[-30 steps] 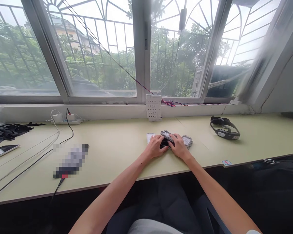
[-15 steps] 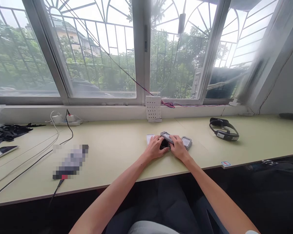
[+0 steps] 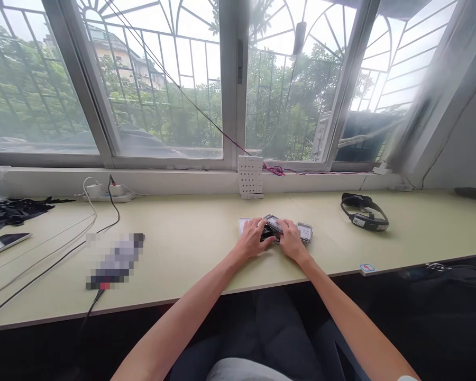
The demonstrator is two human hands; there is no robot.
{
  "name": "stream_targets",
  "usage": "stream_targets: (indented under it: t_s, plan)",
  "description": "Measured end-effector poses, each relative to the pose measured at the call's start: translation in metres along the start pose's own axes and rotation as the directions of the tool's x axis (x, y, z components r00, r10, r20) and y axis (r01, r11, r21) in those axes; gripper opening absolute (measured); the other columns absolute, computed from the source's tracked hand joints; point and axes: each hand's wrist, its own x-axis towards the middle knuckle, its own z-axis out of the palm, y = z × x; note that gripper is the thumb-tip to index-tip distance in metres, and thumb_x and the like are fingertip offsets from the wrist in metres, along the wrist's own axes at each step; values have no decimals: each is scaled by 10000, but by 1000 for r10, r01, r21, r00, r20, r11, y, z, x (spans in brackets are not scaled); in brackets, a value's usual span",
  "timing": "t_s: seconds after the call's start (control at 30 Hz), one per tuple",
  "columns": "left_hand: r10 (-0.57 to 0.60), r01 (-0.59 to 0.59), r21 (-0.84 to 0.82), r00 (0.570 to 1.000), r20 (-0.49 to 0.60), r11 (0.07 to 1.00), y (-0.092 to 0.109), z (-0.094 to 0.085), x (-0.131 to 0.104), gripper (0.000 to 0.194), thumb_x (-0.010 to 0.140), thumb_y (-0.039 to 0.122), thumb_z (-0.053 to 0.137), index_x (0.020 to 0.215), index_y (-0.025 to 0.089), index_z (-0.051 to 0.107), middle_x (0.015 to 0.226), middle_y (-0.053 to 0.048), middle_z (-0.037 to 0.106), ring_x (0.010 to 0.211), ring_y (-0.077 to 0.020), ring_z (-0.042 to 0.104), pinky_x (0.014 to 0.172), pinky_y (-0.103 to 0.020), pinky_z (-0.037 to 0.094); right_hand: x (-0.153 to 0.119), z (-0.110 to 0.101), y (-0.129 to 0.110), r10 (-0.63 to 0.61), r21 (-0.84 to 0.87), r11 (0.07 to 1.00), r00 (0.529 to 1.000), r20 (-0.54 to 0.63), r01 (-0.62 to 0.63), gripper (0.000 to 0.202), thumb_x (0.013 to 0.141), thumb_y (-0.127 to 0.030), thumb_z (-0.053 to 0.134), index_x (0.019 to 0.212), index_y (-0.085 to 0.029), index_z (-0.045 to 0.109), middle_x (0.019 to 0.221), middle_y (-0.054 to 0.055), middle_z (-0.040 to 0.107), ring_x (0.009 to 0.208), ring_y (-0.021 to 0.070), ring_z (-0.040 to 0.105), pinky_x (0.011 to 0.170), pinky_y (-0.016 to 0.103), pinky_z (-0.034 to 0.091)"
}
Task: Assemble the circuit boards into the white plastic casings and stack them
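Close together over the table, both my hands are at a small group of flat, palm-sized pieces. My left hand (image 3: 252, 239) has its fingers and thumb curled around a dark piece (image 3: 266, 233), which is partly hidden. In my right hand (image 3: 292, 239), a grey-framed rectangular piece (image 3: 272, 221) with a pale face is gripped, tilted over the dark one; my left fingertips meet its left end. Just right of my right hand lies another grey-rimmed case (image 3: 304, 232) with a whitish panel. A white flat piece (image 3: 243, 224) shows behind my left fingers.
A black head strap device (image 3: 365, 212) is at the right, near a small white block (image 3: 367, 268) at the front edge. Leftward are a blurred-out object (image 3: 115, 262) on a cable, a phone (image 3: 6, 243) and black strips (image 3: 14, 214). A perforated white block (image 3: 250, 178) stands by the window.
The grey-framed piece has shifted very slightly and tilts a little differently in my right hand. Both hands stay in nearly the same place; the view has moved a touch.
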Motion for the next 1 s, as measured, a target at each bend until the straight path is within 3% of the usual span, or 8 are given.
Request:
stream_targets:
  t_s: [0.1, 0.3, 0.6, 0.77, 0.9, 1.0]
  plan:
    - [5, -5, 17, 1000, 11, 1000, -1, 1, 0, 492, 900, 490, 595, 1318, 235, 545, 1339, -133, 558, 1252, -332, 491, 1062, -548, 379, 0, 0, 1, 0, 17, 1000, 1000, -15, 1, 518, 887, -113, 454, 1390, -199, 543, 1395, 166, 501, 1301, 288, 481, 1068, 433, 376]
    - [-13, 11, 50, 999, 29, 999, -1, 2, -2, 556, 916, 526, 551, 1397, 250, 509, 1435, -154, 489, 1323, -356, 439, 1087, -584, 340, 1, 3, 5, -42, 115, 992, 995, -92, 52, 446, 933, -394, 526, 1326, -191, 578, 1325, 172, 546, 1259, 308, 514, 1037, 475, 408]
    - [-46, 46, 23, 999, 3, 999, -1, 2, -1, 599, 883, 545, 591, 1394, 244, 509, 1364, -160, 514, 1291, -351, 463, 1062, -543, 384, 7, 9, 18, -29, 177, 982, 984, -175, 61, 407, 936, -399, 504, 1265, -182, 605, 1254, 171, 596, 1193, 306, 560, 989, 473, 451]
    - [-35, 35, 26, 999, -16, 999, -2, 2, -1, 548, 882, 534, 600, 1349, 257, 531, 1323, -143, 529, 1260, -335, 482, 1057, -537, 389, 9, 5, 15, -29, 187, 980, 975, -221, 72, 483, 926, -505, 507, 1271, -180, 604, 1266, 177, 603, 1204, 317, 547, 1008, 487, 421]
    - [-46, 46, 41, 999, -9, 998, 0, 0, -2, 545, 896, 552, 577, 1336, 232, 537, 1322, -153, 518, 1248, -331, 492, 1048, -520, 406, 14, -11, 23, 92, 158, 986, 956, -279, -49, 465, 977, -451, 387, 1277, -169, 604, 1301, 183, 591, 1237, 311, 522, 1041, 506, 371]
    - [-53, 53, 30, 999, -12, 998, 1, -1, -2, 514, 905, 544, 568, 1319, 239, 552, 1307, -145, 523, 1233, -326, 500, 1029, -512, 427, 18, -25, 42, 244, 67, 969, 952, -186, -236, 450, 969, -355, 384, 1323, -167, 589, 1310, 201, 579, 1222, 325, 536, 1013, 497, 384]
